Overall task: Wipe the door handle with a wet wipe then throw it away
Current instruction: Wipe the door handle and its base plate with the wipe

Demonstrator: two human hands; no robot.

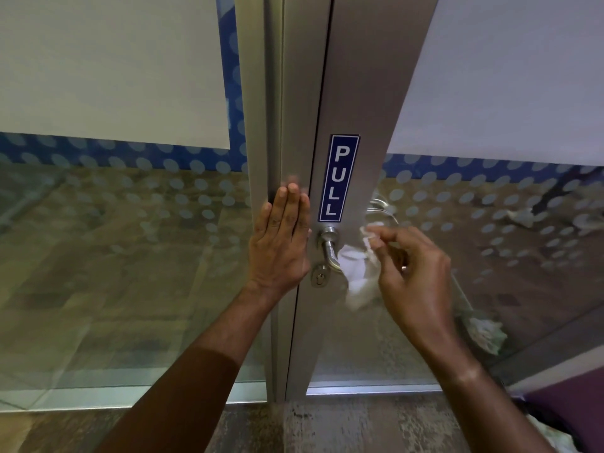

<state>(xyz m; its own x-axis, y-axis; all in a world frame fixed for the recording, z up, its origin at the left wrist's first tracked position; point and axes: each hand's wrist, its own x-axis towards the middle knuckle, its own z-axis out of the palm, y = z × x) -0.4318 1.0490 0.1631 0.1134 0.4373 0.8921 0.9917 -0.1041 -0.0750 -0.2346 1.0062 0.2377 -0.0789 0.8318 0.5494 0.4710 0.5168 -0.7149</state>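
The left hand (281,237) lies flat against the metal door frame (261,109), palm to the surface, its fingers straight and pressed together, pointing up beside the seam where the door meets the frame. Just right of it, the silver lever door handle (328,248) sticks out from the brushed-metal door stile (356,76), with a keyhole cylinder (318,276) directly below its base and a blue "PULL" sign (338,178) directly above. The right hand (415,273) holds a white wet wipe (358,273), pinching its upper edge between thumb and forefinger while the other fingers curl loosely behind. The wipe hangs crumpled over the outer part of the lever, apparently touching it, though motion blur makes the exact contact hard to judge. Glass panels (130,256) with frosted dots flank the door on both sides, and a worn wooden floor (327,426) shows at the bottom.
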